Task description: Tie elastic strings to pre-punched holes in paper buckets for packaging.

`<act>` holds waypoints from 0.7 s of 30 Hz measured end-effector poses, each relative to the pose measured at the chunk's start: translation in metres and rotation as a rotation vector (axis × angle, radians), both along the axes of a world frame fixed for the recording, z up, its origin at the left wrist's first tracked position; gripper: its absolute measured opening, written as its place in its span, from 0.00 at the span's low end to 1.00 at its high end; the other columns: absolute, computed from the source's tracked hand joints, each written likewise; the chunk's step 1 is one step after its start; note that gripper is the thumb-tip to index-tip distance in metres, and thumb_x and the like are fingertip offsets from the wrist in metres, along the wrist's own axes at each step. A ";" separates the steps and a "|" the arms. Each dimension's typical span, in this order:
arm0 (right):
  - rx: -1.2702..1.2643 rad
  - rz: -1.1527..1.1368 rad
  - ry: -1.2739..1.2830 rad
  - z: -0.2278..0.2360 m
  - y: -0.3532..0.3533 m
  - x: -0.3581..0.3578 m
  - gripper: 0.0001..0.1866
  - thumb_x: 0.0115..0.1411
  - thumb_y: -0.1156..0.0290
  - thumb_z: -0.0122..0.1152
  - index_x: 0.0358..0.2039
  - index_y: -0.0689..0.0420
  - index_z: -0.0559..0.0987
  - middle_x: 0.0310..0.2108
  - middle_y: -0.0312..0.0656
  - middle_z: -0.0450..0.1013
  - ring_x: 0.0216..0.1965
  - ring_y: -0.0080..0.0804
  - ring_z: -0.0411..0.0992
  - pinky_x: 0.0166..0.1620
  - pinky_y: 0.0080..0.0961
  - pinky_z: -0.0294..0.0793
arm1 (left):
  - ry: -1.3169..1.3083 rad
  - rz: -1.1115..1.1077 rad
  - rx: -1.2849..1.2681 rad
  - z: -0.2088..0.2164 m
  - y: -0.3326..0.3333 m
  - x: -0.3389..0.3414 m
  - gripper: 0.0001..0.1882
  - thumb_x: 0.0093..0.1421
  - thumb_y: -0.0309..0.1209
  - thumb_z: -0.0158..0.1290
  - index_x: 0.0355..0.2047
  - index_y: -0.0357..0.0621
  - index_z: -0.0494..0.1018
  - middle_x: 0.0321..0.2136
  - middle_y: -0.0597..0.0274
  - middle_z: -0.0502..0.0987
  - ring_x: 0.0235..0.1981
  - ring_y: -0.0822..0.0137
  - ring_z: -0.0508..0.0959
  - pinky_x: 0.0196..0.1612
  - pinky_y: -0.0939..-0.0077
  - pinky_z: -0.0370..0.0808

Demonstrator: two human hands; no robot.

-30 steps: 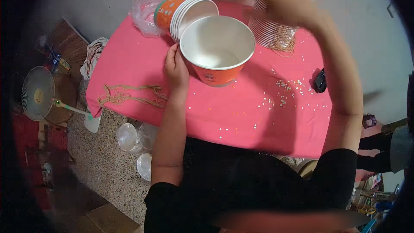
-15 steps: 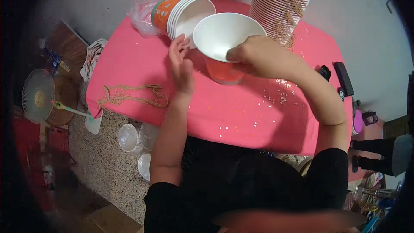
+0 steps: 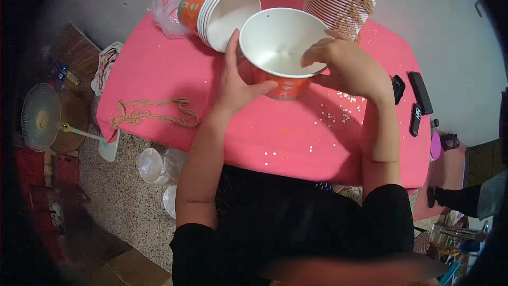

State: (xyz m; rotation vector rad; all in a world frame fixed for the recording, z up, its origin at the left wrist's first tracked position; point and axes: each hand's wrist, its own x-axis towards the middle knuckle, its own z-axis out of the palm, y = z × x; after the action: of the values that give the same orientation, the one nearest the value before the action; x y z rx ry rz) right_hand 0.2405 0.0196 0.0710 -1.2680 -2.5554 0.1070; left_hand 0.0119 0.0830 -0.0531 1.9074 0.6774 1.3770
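Note:
A large white-lined orange paper bucket [image 3: 283,42] stands on the pink-covered table, its mouth tilted toward me. My left hand [image 3: 238,87] cups its left side, thumb across the orange front and fingers along the wall. Over the right rim reaches my right hand [image 3: 344,66], with fingers inside the bucket and the thumb side outside. Whether anything small is between those fingers is hidden. Just behind to the left, several nested paper buckets [image 3: 203,13] lie on their side.
A tall stack of paper buckets [image 3: 330,0], draped with brown string, stands at the back right. Tan cord [image 3: 153,114] lies on the left of the pink tablecloth [image 3: 238,148]. Small punched dots [image 3: 346,108] and a phone [image 3: 416,119] are on the right. A fan [image 3: 41,119] stands left.
My left hand has come in from beside the bucket and now rests against it. My right hand has shifted right along the rim, and the bucket appears turned.

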 end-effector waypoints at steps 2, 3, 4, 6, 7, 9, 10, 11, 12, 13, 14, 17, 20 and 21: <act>-0.089 -0.058 -0.037 0.005 0.000 0.003 0.11 0.45 0.79 0.65 0.32 0.60 0.79 0.32 0.43 0.76 0.39 0.41 0.75 0.58 0.40 0.64 | -0.026 -0.030 -0.017 0.003 0.001 0.003 0.66 0.38 0.36 0.73 0.67 0.44 0.37 0.62 0.46 0.56 0.62 0.54 0.60 0.63 0.59 0.60; -0.090 -0.064 -0.038 0.004 -0.001 0.005 0.11 0.45 0.79 0.65 0.32 0.60 0.79 0.32 0.43 0.76 0.39 0.41 0.75 0.58 0.40 0.64 | -0.010 -0.024 -0.004 0.005 0.001 0.004 0.66 0.38 0.35 0.72 0.67 0.44 0.37 0.62 0.46 0.56 0.62 0.55 0.60 0.63 0.59 0.60; -0.128 0.000 -0.031 0.002 0.000 0.005 0.11 0.45 0.79 0.65 0.33 0.61 0.79 0.33 0.43 0.76 0.38 0.42 0.75 0.54 0.39 0.67 | 0.007 -0.006 0.006 0.006 -0.001 0.002 0.65 0.38 0.34 0.72 0.67 0.44 0.37 0.62 0.46 0.56 0.62 0.55 0.60 0.63 0.59 0.60; -0.170 0.070 -0.024 -0.001 0.003 0.006 0.11 0.46 0.80 0.65 0.33 0.61 0.79 0.33 0.44 0.76 0.37 0.43 0.75 0.51 0.37 0.70 | 0.002 -0.008 0.001 -0.002 0.002 -0.002 0.65 0.38 0.33 0.72 0.67 0.44 0.37 0.62 0.46 0.56 0.62 0.55 0.60 0.63 0.59 0.60; -0.233 0.080 0.032 -0.001 0.005 0.007 0.12 0.47 0.80 0.64 0.35 0.62 0.79 0.34 0.45 0.77 0.37 0.43 0.75 0.48 0.35 0.72 | -0.004 -0.017 0.001 -0.003 0.004 -0.002 0.65 0.38 0.33 0.72 0.67 0.44 0.37 0.62 0.45 0.56 0.62 0.55 0.60 0.63 0.59 0.60; -0.298 0.094 0.088 -0.001 0.007 0.007 0.13 0.47 0.80 0.63 0.36 0.62 0.79 0.35 0.45 0.77 0.37 0.43 0.76 0.45 0.33 0.75 | -0.032 -0.037 0.004 -0.003 0.003 -0.001 0.65 0.38 0.33 0.72 0.67 0.44 0.37 0.62 0.45 0.56 0.62 0.55 0.60 0.63 0.59 0.60; -0.330 0.111 0.102 0.001 0.006 0.007 0.13 0.48 0.80 0.63 0.37 0.62 0.78 0.35 0.46 0.76 0.37 0.43 0.76 0.43 0.32 0.76 | -0.058 -0.064 0.012 -0.002 0.003 0.001 0.64 0.38 0.33 0.72 0.67 0.44 0.37 0.62 0.45 0.56 0.62 0.55 0.60 0.63 0.59 0.60; -0.361 0.129 0.115 0.002 0.006 0.006 0.13 0.49 0.80 0.62 0.38 0.62 0.78 0.35 0.47 0.76 0.37 0.42 0.76 0.40 0.31 0.77 | -0.058 -0.066 0.013 -0.001 0.003 0.002 0.64 0.38 0.33 0.72 0.67 0.44 0.37 0.62 0.45 0.56 0.62 0.55 0.60 0.63 0.59 0.60; -0.360 0.127 0.115 0.002 0.005 0.004 0.13 0.49 0.80 0.62 0.38 0.62 0.78 0.35 0.47 0.76 0.37 0.42 0.76 0.40 0.31 0.77 | -0.057 -0.065 0.011 0.000 0.003 0.003 0.64 0.38 0.33 0.72 0.67 0.44 0.37 0.62 0.46 0.56 0.62 0.55 0.60 0.64 0.59 0.59; -0.299 0.144 0.129 -0.002 0.004 -0.002 0.14 0.49 0.81 0.61 0.39 0.61 0.78 0.35 0.47 0.76 0.36 0.42 0.76 0.39 0.32 0.77 | -0.056 -0.060 0.004 -0.002 0.002 0.002 0.64 0.38 0.33 0.72 0.67 0.44 0.38 0.62 0.46 0.56 0.62 0.55 0.60 0.64 0.59 0.59; -0.239 0.161 0.143 -0.005 0.002 -0.009 0.15 0.50 0.81 0.60 0.40 0.61 0.77 0.35 0.47 0.76 0.36 0.43 0.76 0.39 0.32 0.76 | -0.055 -0.058 0.001 -0.004 0.002 0.002 0.64 0.38 0.33 0.72 0.67 0.44 0.38 0.62 0.46 0.56 0.62 0.55 0.60 0.64 0.59 0.59; -0.204 0.113 0.152 -0.010 0.001 -0.022 0.15 0.49 0.82 0.58 0.40 0.61 0.76 0.33 0.47 0.76 0.34 0.43 0.76 0.36 0.32 0.76 | -0.086 -0.067 -0.028 -0.003 0.002 0.002 0.64 0.38 0.33 0.72 0.67 0.44 0.38 0.62 0.46 0.56 0.62 0.55 0.60 0.64 0.59 0.59; -0.195 0.102 0.209 -0.015 0.003 -0.023 0.13 0.49 0.82 0.57 0.37 0.61 0.75 0.30 0.47 0.75 0.32 0.43 0.75 0.35 0.31 0.75 | -0.004 -0.017 0.026 0.000 0.001 0.001 0.64 0.38 0.33 0.72 0.67 0.43 0.38 0.62 0.46 0.57 0.62 0.55 0.61 0.63 0.59 0.60; -0.191 0.087 0.222 -0.016 0.004 -0.024 0.11 0.49 0.83 0.57 0.35 0.61 0.74 0.29 0.47 0.74 0.31 0.42 0.74 0.34 0.31 0.74 | -0.010 -0.025 0.011 0.001 0.000 0.001 0.64 0.38 0.34 0.72 0.67 0.44 0.38 0.62 0.48 0.56 0.62 0.56 0.60 0.64 0.60 0.59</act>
State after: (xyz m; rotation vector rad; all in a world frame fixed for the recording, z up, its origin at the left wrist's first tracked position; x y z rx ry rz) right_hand 0.2169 0.0232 0.0552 -1.1369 -2.4519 0.4931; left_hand 0.0134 0.0830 -0.0517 1.9099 0.6404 1.3771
